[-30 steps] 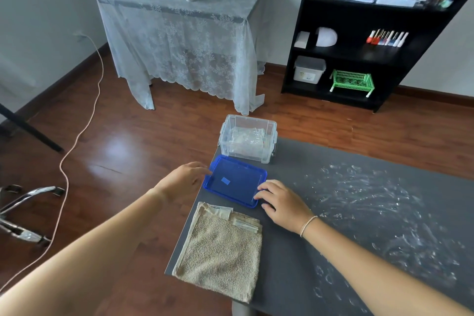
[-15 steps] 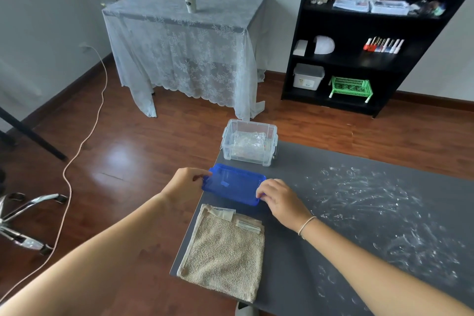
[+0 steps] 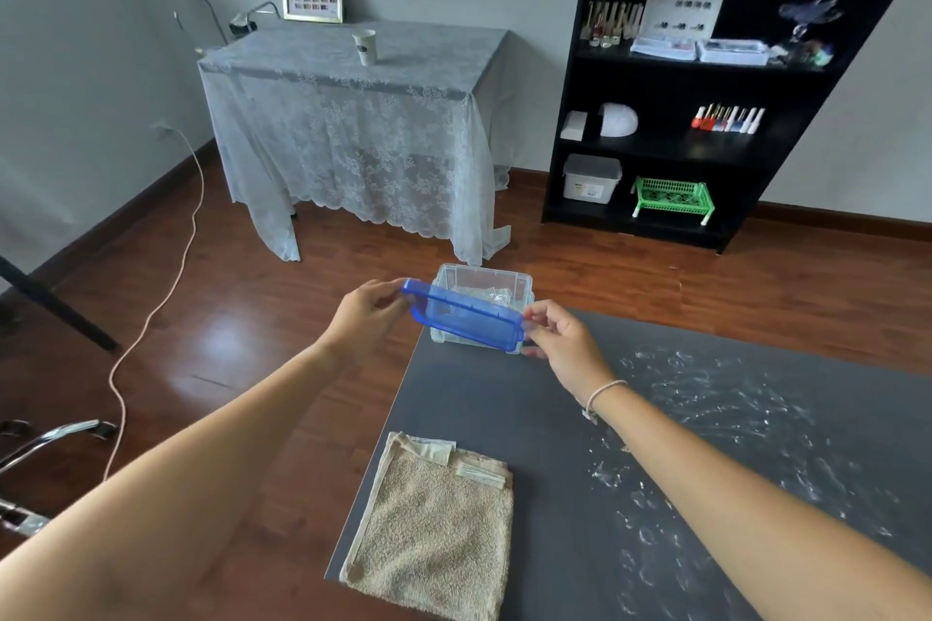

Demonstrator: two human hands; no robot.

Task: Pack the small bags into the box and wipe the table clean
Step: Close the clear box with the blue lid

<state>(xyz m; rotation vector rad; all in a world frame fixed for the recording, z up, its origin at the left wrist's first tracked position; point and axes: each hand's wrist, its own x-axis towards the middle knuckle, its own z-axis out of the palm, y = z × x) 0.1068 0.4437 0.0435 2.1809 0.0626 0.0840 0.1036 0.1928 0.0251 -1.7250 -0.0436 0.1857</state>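
A clear plastic box (image 3: 519,285) stands at the far left corner of the dark grey table (image 3: 529,424), with clear small bags (image 3: 486,295) inside it. A blue lid (image 3: 466,320) is held in the air just in front of the box, tilted. My left hand (image 3: 365,315) pinches its left end and my right hand (image 3: 560,335) pinches its right end. A folded beige towel (image 3: 439,527) lies at the table's near left corner. White smears (image 3: 731,419) cover the right part of the tabletop.
A lace-covered table (image 3: 353,116) with a paper cup (image 3: 364,46) stands across the wooden floor. A black shelf unit (image 3: 706,81) stands at the back right. A cable (image 3: 151,318) and a chair base (image 3: 45,439) lie at the left.
Both hands lifted the blue lid off the table and carried it up toward the clear box. The view has tilted upward.
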